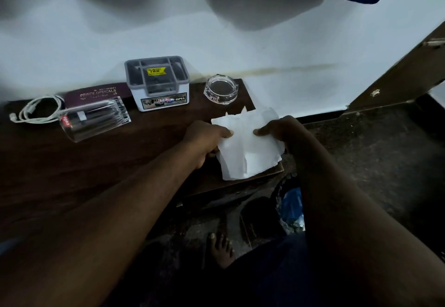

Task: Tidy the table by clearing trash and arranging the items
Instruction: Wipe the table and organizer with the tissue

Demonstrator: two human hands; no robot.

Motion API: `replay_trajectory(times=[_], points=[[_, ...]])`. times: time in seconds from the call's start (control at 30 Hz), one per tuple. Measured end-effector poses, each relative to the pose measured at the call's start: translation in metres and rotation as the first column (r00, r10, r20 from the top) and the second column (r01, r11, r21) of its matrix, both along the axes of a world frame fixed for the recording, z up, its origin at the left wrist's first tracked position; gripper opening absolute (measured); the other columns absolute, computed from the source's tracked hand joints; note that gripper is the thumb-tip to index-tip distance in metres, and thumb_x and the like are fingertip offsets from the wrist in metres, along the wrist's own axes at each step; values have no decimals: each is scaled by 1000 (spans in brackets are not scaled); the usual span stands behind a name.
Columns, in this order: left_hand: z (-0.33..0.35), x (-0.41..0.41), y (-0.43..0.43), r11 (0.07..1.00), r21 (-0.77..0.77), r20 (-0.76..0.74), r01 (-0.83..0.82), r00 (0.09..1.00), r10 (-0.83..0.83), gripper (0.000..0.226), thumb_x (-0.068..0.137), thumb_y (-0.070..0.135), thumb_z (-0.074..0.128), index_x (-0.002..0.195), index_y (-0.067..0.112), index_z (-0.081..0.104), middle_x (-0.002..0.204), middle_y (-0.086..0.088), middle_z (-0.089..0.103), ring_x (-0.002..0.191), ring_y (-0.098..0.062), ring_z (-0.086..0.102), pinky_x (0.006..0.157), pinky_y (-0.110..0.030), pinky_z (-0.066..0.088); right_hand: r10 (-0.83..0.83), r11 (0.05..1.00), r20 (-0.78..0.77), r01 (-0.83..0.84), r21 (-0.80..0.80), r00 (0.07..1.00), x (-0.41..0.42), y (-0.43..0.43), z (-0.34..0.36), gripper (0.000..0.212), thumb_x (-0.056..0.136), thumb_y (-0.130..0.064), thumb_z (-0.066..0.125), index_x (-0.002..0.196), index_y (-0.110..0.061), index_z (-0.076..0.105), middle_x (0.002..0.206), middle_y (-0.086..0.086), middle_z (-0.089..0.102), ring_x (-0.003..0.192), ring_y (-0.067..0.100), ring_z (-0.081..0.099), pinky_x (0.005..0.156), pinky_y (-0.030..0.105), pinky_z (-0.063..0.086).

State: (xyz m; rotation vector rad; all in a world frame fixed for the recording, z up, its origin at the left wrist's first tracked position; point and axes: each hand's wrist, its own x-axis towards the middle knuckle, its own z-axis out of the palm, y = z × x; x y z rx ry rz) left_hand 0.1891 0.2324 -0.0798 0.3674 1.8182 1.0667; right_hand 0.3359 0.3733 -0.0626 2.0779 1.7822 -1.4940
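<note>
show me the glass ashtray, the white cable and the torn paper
glass ashtray (221, 89): head view, centre of its clear bowl
white cable (33, 120): head view, lower strands of the coil
torn paper (250, 149): head view, middle of the sheet

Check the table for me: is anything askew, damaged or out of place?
The white paper, held by the left hand and right hand at the right end of the table, has a jagged, torn top edge. The clear pen case lies slanted, not square with the maroon glasses case behind it. The white cable sits loosely coiled.
</note>
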Motion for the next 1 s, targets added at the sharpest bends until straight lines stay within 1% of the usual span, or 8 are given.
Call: replay_trajectory(times=[0.17,0.33,0.47,0.57,0.73,0.87,0.93,1.0], points=[[-1,-2,-5,999,30,-293,43,955,-32,16,78,24,79,76,10,72,84,-8,76,80,-26,73,75,-41,62,-7,1000,-59,8,23,998,6,-2,4,68,72,-17,91,130,3,61,128,20,66,114,43,65,97,60,55],[3,-7,-11,995,83,-28,-50,998,53,19,90,33,73,87,14,73,92,-6,76,79,-23,70,76,-38,58,1,994,-95,10,109,995,6,-5,-1,60,67,-23,94,116,1,68,114,15,72,99,33,69,89,48,59],[3,-5,-16,985,113,128,-134,985,119,38,91,47,70,102,11,76,96,-4,77,78,-21,70,71,-36,59,72,954,77,-91,286,994,8,-6,-4,66,70,-43,91,117,-1,68,113,14,72,100,30,69,81,36,55],[-1,-2,-18,983,116,120,-145,984,131,45,88,55,71,102,12,76,96,-4,76,82,-23,70,71,-35,58,74,914,182,-139,381,981,13,-6,-1,56,74,-48,85,105,-4,70,111,14,73,103,32,69,78,35,53],[-9,2,-17,984,132,-19,-119,992,123,28,81,33,85,66,17,67,75,5,73,69,-17,69,58,-26,51,67,884,232,-165,437,970,20,-7,5,39,78,-41,82,98,-9,75,103,10,75,102,31,69,78,31,51],[-11,3,-13,996,67,-138,-67,988,76,25,75,15,87,91,13,68,98,-6,75,87,-25,72,71,-36,59,85,909,124,-128,397,989,16,-9,10,35,79,-31,84,91,0,72,106,18,75,104,36,70,95,48,57],[-11,3,-12,997,44,-173,-68,982,75,33,74,12,86,103,9,70,103,-9,75,92,-28,72,80,-42,62,6,941,20,-12,339,1000,16,-9,11,33,77,-23,84,93,3,70,103,22,74,96,38,73,91,51,60],[-13,1,-12,996,49,-175,-72,981,80,27,74,12,85,97,9,70,102,-10,75,88,-26,72,71,-37,60,-66,967,-87,86,240,994,17,-11,11,35,77,-16,84,101,4,70,105,25,73,88,36,72,84,48,62]])
